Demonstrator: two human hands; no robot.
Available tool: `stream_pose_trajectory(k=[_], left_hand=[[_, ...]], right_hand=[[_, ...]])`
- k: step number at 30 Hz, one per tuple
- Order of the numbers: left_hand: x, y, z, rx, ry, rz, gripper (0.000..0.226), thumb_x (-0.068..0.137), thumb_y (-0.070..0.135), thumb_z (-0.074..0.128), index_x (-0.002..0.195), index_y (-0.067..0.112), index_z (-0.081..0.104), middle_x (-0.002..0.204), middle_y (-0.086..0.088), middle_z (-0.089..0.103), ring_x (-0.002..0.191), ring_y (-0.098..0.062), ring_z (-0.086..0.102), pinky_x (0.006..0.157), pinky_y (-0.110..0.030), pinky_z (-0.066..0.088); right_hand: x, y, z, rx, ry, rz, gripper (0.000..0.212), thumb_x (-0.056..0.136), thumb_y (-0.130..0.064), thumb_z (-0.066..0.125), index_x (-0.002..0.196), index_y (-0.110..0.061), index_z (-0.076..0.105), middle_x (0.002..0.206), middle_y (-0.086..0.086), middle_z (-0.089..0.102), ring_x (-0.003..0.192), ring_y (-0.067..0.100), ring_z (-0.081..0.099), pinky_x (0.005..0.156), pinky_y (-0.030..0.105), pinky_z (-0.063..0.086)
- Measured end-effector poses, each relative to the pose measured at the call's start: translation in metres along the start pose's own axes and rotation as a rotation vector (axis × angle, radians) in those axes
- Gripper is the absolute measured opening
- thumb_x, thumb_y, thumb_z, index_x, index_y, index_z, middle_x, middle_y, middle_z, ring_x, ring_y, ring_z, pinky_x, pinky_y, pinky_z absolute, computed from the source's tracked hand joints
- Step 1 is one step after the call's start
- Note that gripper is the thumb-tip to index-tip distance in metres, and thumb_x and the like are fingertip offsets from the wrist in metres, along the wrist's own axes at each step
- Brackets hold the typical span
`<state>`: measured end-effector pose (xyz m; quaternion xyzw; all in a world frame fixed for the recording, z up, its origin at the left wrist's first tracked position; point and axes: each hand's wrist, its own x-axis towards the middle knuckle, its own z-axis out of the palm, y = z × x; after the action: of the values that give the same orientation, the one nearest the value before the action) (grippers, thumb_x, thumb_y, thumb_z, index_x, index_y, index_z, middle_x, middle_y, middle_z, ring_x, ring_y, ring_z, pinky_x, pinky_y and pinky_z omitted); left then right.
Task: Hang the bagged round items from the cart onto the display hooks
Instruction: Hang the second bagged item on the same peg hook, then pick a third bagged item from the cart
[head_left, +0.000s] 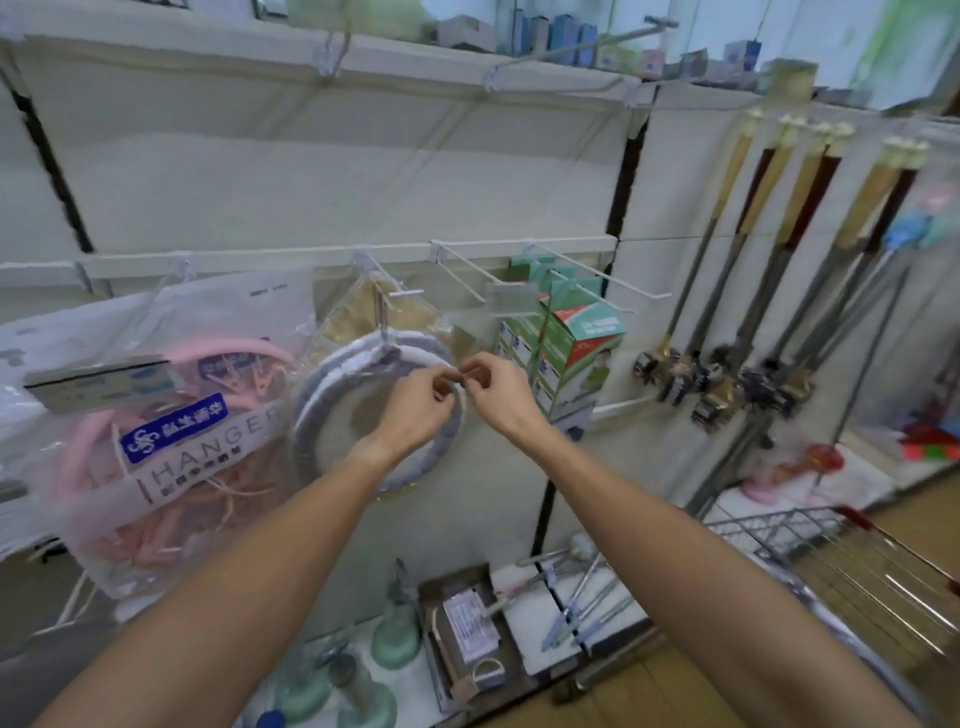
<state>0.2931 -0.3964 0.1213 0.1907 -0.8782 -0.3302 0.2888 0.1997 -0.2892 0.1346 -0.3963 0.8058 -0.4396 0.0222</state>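
A clear bag holding grey-and-white round rings (332, 410) hangs from a white display hook (382, 283) at the middle of the wall panel. My left hand (421, 402) and my right hand (496, 387) meet at the bag's upper right edge, fingertips pinched together on it. Whether they pinch the plastic or a small tag there is too blurred to tell. The wire cart (852, 566) stands at the lower right; I see no bagged rings in the part that shows.
A bag of pink hangers (171, 431) hangs to the left. Empty white hooks (550, 275) and green boxes (571, 343) are to the right, then a row of hanging long-handled tools (753, 312). Green bottles and brushes lie on the bottom shelf (524, 660).
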Motion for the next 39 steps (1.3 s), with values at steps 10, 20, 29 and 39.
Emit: stream_pose_trajectory(k=[10,20,29,39], left_hand=[[0.008,0.084,0.109,-0.014,-0.293,0.167,0.023,0.083,0.007,0.064,0.103,0.013,0.072,0.084,-0.001,0.07,0.076,-0.013,0.063,0.077,-0.026,0.051],[-0.005,0.173,0.255,0.0,-0.617,0.264,0.018,0.087,0.009,0.065,0.102,0.014,0.073,0.09,-0.003,0.07,0.081,-0.013,0.061,0.079,-0.027,0.05],[-0.022,0.2,0.363,0.072,-0.809,0.217,0.017,0.087,0.012,0.065,0.102,0.012,0.071,0.095,-0.012,0.074,0.087,-0.025,0.069,0.083,-0.034,0.055],[-0.032,0.184,0.451,0.298,-0.88,0.232,0.033,0.079,0.016,0.064,0.111,0.024,0.066,0.104,-0.004,0.073,0.096,-0.023,0.068,0.089,-0.039,0.055]], right_hand=[[-0.047,0.107,-0.114,-0.07,0.141,0.213,0.016,0.083,-0.003,0.061,0.089,-0.012,0.074,0.082,0.013,0.077,0.079,0.025,0.072,0.081,0.038,0.058],[-0.126,0.224,-0.241,-0.172,0.121,0.465,0.018,0.088,0.001,0.056,0.096,-0.005,0.071,0.077,0.007,0.073,0.071,0.023,0.068,0.063,0.026,0.058],[-0.185,0.319,-0.283,-0.17,0.101,0.681,0.014,0.09,-0.002,0.065,0.087,-0.014,0.068,0.087,0.002,0.068,0.08,0.016,0.066,0.071,0.027,0.053],[-0.207,0.386,-0.268,-0.157,-0.028,0.762,0.015,0.094,-0.006,0.061,0.101,-0.011,0.072,0.108,0.006,0.073,0.097,0.018,0.069,0.092,0.038,0.059]])
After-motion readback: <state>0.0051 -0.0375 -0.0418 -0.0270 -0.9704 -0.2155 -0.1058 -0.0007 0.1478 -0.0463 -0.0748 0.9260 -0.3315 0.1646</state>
